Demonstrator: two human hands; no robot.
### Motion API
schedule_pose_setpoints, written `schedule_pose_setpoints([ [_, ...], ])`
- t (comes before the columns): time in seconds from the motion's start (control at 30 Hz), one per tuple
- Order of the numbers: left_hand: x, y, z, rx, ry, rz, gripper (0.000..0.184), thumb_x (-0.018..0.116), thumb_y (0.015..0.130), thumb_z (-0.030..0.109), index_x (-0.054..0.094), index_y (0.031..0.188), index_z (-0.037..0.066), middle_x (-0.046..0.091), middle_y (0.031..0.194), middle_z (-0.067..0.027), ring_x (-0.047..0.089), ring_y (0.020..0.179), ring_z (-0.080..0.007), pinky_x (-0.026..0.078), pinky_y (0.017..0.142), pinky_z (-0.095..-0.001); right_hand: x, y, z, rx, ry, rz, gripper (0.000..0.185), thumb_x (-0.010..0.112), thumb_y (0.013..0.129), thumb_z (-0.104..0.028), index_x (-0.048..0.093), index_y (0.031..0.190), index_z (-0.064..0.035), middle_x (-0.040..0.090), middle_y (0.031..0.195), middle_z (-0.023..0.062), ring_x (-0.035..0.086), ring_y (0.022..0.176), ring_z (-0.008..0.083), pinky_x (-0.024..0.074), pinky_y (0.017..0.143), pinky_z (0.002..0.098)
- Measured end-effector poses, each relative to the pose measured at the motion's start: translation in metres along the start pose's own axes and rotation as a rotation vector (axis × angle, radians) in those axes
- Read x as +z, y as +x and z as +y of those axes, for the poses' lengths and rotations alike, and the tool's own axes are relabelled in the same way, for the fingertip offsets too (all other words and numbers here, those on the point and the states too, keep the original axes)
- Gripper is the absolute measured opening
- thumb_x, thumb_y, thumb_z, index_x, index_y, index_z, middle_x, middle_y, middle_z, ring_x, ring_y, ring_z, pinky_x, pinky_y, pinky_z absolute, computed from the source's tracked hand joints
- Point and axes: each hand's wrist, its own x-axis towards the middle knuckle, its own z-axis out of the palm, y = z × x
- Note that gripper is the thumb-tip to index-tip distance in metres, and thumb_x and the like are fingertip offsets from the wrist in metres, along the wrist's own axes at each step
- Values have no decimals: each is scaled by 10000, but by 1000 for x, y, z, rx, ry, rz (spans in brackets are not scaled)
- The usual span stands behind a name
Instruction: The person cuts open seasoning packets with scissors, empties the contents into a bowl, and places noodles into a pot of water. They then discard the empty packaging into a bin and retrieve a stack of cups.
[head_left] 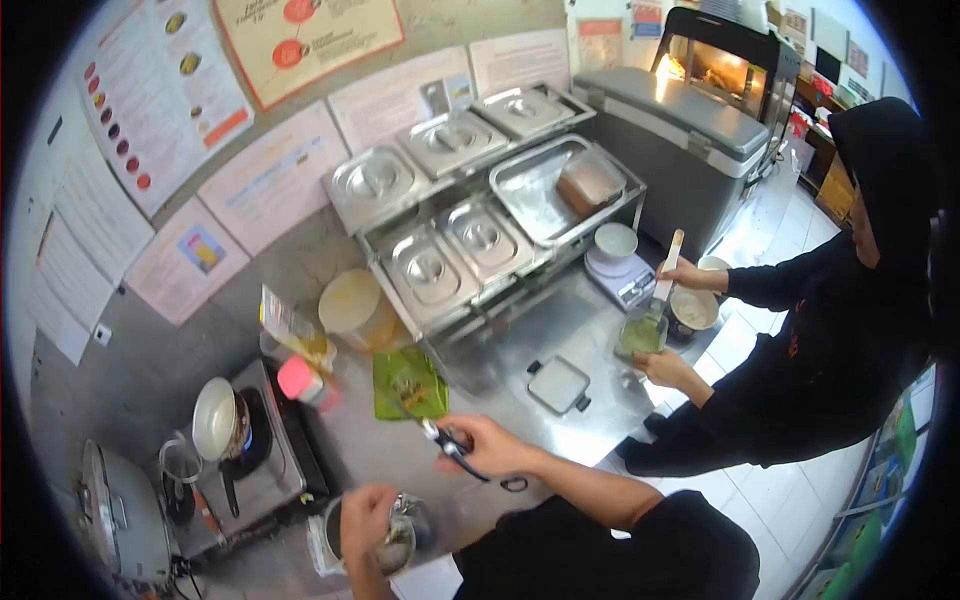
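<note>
My right hand (487,446) is closed around black-handled scissors (455,452), whose metal end points toward a green packet (410,385) on the steel counter. To the lower left, my left hand (367,517) is closed over the near side of a metal pot (408,530); what its fingers grip is hidden. A pink-lidded jar (300,380) stands left of the packet. Right of it lies a small square tray with black handles (559,386).
A gas stove (265,440) with a pan (215,420) is at left. Lidded steel containers (425,270) line the back. A co-worker in black (800,330) at right holds a spatula (668,265) and a green-filled container (642,335), beside a scale (625,280).
</note>
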Motion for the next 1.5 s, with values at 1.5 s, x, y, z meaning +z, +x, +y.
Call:
schedule_pose_setpoints([
  [1.5,-15,28,40,-159,-460,-242,114,648,789,172,676,819,66,631,672,-92,589,561,-184,449,544,-284,-4,-13,2,-8,228,-124,573,812,667,-93,442,1103,-60,639,1000,132,593,821,129,473,708,258],
])
